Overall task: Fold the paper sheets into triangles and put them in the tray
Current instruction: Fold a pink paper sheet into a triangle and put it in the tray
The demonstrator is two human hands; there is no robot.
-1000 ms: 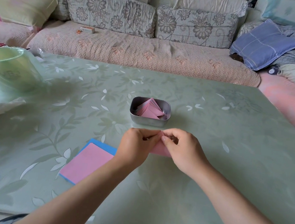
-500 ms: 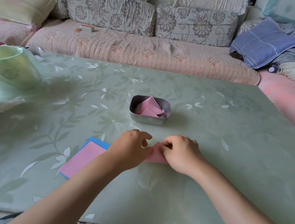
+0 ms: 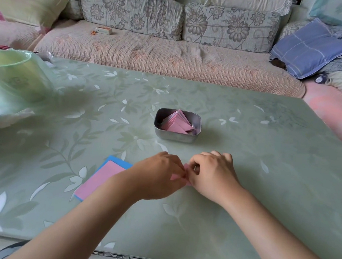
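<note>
The left hand (image 3: 156,176) and right hand (image 3: 213,175) pinch a pink paper sheet (image 3: 177,177) in a narrow grip on the bench (image 3: 252,213). If a corner slips, the crease may skew.

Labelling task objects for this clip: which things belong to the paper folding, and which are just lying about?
In the job: pink sheet pinched between left hand and right hand; sheet stack; metal tray; folded triangles in it.
Lying about: green bag; small box on sofa; blue pillow.
</note>
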